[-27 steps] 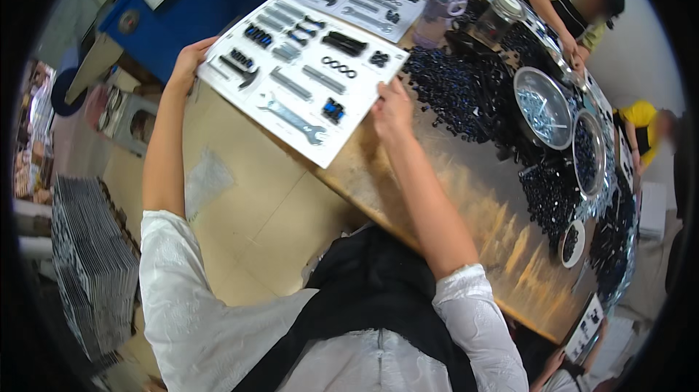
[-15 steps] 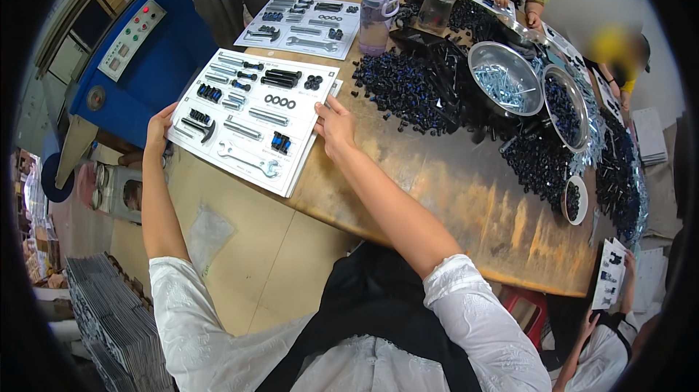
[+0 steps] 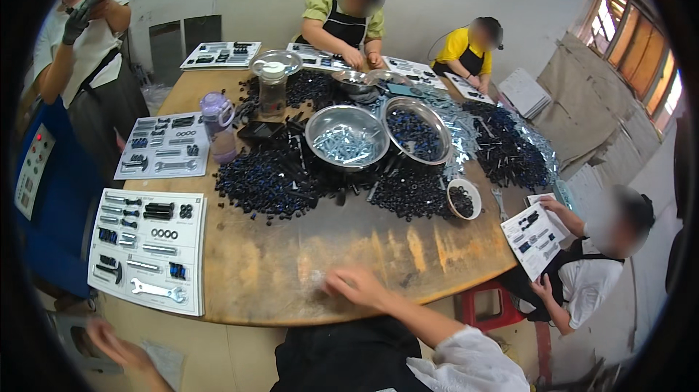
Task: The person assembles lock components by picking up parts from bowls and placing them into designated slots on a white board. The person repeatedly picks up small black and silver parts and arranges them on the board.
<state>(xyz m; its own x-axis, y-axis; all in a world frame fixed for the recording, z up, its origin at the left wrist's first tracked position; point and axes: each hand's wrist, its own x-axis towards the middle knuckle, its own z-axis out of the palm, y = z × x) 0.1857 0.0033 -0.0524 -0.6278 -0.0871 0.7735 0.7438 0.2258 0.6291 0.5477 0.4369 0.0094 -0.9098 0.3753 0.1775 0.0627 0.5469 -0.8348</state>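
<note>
My left hand [image 3: 119, 347] is low at the left, off the table's edge and below a stack of printed cards [image 3: 151, 305]. It is smeared by motion, but its fingers look stretched out with nothing in them. Above the bare front part of the table, my right hand [image 3: 354, 287] reaches leftward, fingers loosely extended, holding nothing visible. The top card carries bolts, nuts, washers and sleeves in groups, plus a small hammer-shaped piece [image 3: 109, 270] and an open-end wrench [image 3: 156, 289]. Neither hand touches the cards.
A similar card [image 3: 162, 166] lies behind, beside a lilac bottle [image 3: 218, 130]. Black fastener heaps [image 3: 266, 184], a steel bowl [image 3: 317, 146] of silvery bolts, another bowl [image 3: 397, 150] and a white cup [image 3: 473, 210] fill the middle. Several people work around; one holds a card [image 3: 535, 246] at right.
Both hands have let go of the card stack, which now lies at the table's left edge. My right hand has moved right over the table, my left hand down. The view has swung right.
</note>
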